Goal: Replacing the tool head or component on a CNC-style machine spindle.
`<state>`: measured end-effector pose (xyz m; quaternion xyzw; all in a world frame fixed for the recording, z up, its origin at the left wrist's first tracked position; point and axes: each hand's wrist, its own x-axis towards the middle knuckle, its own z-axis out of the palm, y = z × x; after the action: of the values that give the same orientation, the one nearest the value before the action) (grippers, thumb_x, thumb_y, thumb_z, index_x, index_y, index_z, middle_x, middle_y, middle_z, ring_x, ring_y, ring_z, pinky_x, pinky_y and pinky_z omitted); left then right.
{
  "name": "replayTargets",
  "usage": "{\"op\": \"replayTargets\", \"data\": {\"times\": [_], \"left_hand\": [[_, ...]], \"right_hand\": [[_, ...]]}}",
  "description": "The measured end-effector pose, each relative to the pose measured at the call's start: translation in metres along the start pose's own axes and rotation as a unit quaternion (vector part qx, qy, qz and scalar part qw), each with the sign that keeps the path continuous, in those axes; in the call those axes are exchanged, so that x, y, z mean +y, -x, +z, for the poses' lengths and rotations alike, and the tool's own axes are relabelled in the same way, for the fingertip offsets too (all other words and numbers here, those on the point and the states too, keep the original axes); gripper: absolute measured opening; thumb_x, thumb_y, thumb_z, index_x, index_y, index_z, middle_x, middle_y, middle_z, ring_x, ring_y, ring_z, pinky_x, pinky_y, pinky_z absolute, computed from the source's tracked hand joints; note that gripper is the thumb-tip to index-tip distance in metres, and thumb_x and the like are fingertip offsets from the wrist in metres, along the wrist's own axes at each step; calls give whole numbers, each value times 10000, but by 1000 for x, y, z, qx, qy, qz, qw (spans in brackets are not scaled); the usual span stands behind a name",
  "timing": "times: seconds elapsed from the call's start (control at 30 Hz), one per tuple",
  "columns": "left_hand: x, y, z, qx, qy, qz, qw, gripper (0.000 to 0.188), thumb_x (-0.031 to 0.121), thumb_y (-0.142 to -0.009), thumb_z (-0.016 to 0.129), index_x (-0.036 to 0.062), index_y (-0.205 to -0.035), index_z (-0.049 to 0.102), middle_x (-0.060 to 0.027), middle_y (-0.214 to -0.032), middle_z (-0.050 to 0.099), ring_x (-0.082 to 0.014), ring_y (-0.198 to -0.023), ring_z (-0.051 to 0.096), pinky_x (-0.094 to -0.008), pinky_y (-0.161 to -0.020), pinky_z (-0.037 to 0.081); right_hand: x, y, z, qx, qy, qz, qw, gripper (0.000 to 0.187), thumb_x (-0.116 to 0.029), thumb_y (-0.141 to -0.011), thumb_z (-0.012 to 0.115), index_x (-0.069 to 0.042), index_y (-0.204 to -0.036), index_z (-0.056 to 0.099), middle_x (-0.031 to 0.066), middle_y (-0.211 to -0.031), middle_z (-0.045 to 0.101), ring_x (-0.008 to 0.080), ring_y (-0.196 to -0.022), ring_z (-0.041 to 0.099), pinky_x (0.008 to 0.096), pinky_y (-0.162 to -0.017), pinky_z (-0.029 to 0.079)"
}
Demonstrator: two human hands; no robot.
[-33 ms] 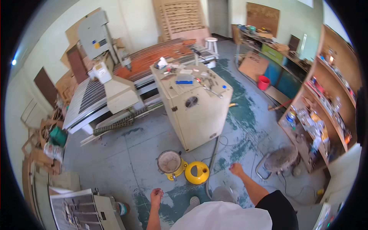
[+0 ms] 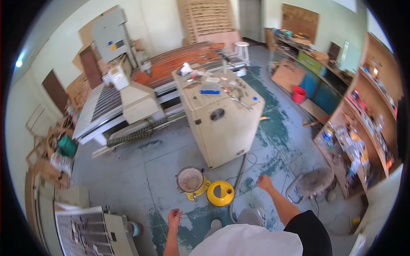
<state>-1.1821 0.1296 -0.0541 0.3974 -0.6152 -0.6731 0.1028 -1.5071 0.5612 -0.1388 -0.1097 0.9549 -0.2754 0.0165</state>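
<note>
The yellow bucket [image 2: 183, 176] sits on the floor with its top open, and the yellow lid [image 2: 221, 200] lies just beside it. The left hand [image 2: 174, 216] is near the bucket, fingers bent. The right hand [image 2: 265, 183] is on the far side of the lid, fingers curled. The hands are well apart, but I cannot tell if each one's fingers touch each other.

A gray hose [image 2: 236, 187] runs between the lid and the right hand. A big box [image 2: 228, 132] stands behind the bucket and hides part of the long table [image 2: 171, 70]. A fan [image 2: 315, 181] stands to the right.

The shirt [image 2: 247, 241] hides most of the legs. The bottom edge cuts off the left arm. Small things on the shelf [image 2: 341, 112] look blurry.
</note>
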Motion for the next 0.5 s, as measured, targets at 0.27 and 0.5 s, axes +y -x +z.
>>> {"op": "replayTargets", "data": {"times": [0.27, 0.5], "left_hand": [[-170, 94, 58, 214, 105, -218, 946, 111, 77, -813, 596, -20, -862, 575, -105, -663, 585, -178, -498, 550, -329, -397, 418], [-163, 163, 169, 309, 207, -266, 889, 55, 50, -787, 583, -1, -793, 561, -105, -630, 554, -182, -457, 520, -335, -367, 391]], "right_hand": [[-140, -321, -119, 167, 40, -125, 977, 506, -158, -663, 706, -4, -1110, 526, 254, -1118, 501, 409, -1044, 505, 463, -826, 454], [-135, -404, -122, -20, 161, -155, 975, 464, -140, -716, 674, -11, -1118, 480, 220, -1142, 459, 408, -1025, 533, 481, -827, 474]]}}
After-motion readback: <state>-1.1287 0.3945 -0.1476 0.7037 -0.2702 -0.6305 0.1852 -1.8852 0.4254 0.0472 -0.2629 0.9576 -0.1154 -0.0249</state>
